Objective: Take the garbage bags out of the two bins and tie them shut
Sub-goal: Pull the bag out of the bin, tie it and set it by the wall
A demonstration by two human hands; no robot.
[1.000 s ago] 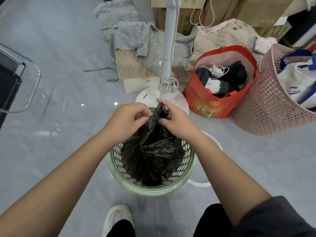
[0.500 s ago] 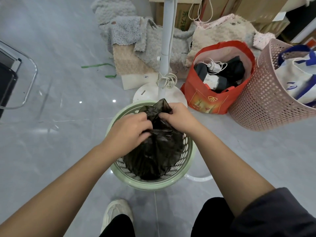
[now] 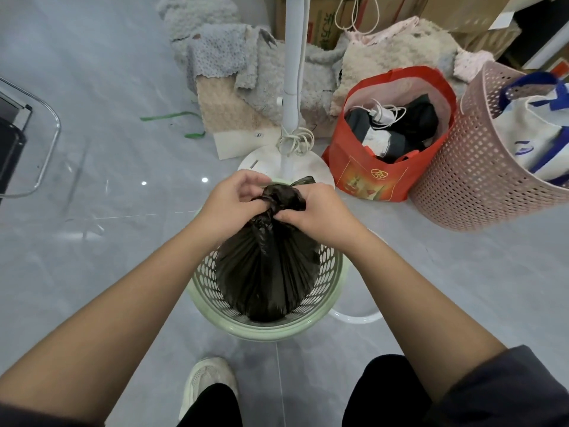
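1. The green bin [image 3: 268, 326] stands on the grey floor between the person's forearms. Everything else is placed from it.
2. The black garbage bag [image 3: 264, 272] is in the green bin. Its lower body is inside the perforated wall, and its gathered neck is drawn up above the bin's far rim.
3. The left hand [image 3: 237, 201] is curled round the twisted top of the bag on the bin's left side.
4. The right hand [image 3: 317, 211] is opposite it, its thumb and fingers pinching the bunched plastic at the neck. The two hands almost meet over the bag.
5. A small flap of the bag's mouth sticks out beyond the knuckles.
6. Just beyond the green bin is the round base of a white fan stand [image 3: 308, 161], with a coiled cord at the foot of its pole.
7. Beyond the bin and to its right is a red shopping bag [image 3: 378, 177]. Further right is a pink basket [image 3: 468, 180].
8. A white ring [image 3: 354, 317] shows at the bin's right, partly hidden by the right arm.
9. A pale shoe [image 3: 206, 380] is planted on the near side of the bin.
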